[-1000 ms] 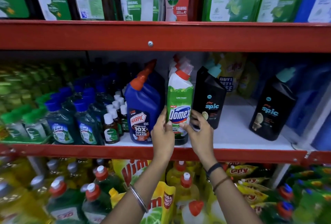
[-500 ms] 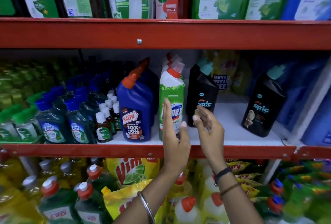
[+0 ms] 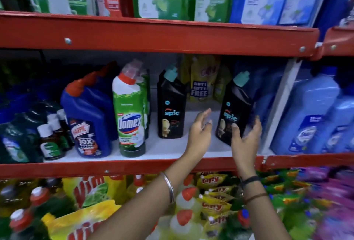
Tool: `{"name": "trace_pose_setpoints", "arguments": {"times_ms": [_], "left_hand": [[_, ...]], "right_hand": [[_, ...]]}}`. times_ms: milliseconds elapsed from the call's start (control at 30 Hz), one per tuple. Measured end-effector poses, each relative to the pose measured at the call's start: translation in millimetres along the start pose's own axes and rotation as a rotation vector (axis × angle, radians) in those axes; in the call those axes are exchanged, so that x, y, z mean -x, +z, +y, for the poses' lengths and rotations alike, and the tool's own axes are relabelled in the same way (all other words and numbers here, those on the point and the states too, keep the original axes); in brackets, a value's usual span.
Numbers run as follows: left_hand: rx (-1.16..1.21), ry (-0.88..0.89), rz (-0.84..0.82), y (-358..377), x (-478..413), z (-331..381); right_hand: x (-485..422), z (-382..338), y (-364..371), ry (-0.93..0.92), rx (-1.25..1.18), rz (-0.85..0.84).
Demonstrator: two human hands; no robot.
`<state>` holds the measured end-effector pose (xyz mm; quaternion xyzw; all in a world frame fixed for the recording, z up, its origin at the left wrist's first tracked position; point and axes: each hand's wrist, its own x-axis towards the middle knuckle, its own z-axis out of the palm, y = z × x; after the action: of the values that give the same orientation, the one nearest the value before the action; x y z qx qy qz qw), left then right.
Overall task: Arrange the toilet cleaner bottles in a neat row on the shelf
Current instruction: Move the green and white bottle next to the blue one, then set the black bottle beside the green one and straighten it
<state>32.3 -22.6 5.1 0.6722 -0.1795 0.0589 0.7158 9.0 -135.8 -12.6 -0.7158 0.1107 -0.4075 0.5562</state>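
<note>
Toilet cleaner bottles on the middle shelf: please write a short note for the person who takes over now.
Left hand: open, empty, between the two Spic bottles.
Right hand: open, at the right Spic bottle; grip unclear.
Harpic bottle, Domex bottle and left Spic bottle stand upright in a row.
Left: the right Spic bottle is tilted and apart; bring it beside the left one.

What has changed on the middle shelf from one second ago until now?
Both hands let go of the Domex bottle and moved right. Now the left hand is open in the gap, and the right hand reaches around the leaning right Spic bottle. The Harpic bottle and left Spic bottle stayed.
</note>
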Motion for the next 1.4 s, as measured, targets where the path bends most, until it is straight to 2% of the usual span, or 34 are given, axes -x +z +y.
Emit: {"name": "trace_pose_setpoints", "arguments": {"times_ms": [167, 300, 367, 733, 833, 1033, 1267, 1400], "left_hand": [[0.053, -0.213, 0.007, 23, -46, -2], [0.019, -0.269, -0.155, 29, -60, -5], [-0.022, -0.265, -0.163, 32, -60, -12], [-0.065, -0.196, 0.03, 22, -42, -11], [-0.098, -0.12, 0.076, 6, -30, -3], [-0.31, 0.053, 0.218, -35, -4, 15], [-0.37, 0.098, 0.39, -79, 30, 25], [-0.371, 0.093, 0.412, -95, 37, 27]], "right_hand": [[-20, 23, -5, 0.019, 0.018, -0.092], [-32, 30, -8, 0.041, 0.051, -0.102], [-36, 30, -8, 0.035, 0.061, -0.11], [-28, 22, -6, -0.009, 0.028, -0.174], [-18, 13, -4, -0.037, -0.034, -0.223], [2, -7, 14, -0.072, -0.147, -0.347], [29, -24, 48, -0.088, -0.235, -0.503], [42, -26, 65, -0.067, -0.267, -0.555]]}}
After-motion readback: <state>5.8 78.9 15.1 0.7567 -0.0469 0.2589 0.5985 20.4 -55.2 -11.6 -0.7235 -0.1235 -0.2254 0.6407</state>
